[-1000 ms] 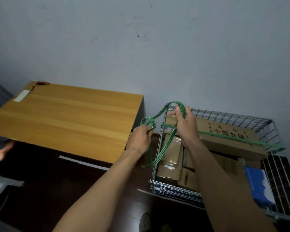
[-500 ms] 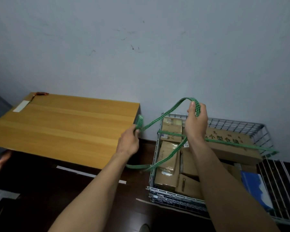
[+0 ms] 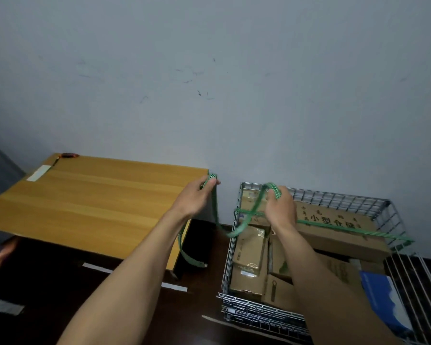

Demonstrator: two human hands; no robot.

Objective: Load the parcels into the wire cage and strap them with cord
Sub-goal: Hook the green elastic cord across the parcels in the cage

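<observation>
Looking down along two bare forearms toward a pale wall (image 3: 234, 70). Pinching a green cord (image 3: 232, 234) in the left hand (image 3: 197, 197), fingers curled round it, just off the far right corner of a wooden surface (image 3: 97, 202). Letting a loose tail dangle under the left wrist, ending beside the surface's right edge, above a dark floor (image 3: 204, 290). Gripping the same cord in the right hand (image 3: 281, 210), with a bend arching over the knuckles, above the far left part of a wire cage (image 3: 334, 196) sitting on the floor just right of the surface, near the wall. Holding a slack loop between the hands, drooping to the cage's left rim. Showing further runs of cord pulled taut across the cage from its left rim to its right rim, lying over a long box (image 3: 334, 239) printed with characters. Showing brown parcels (image 3: 249, 255) packed inside the cage below the cord, with a blue parcel (image 3: 381, 297) at the near right.
</observation>
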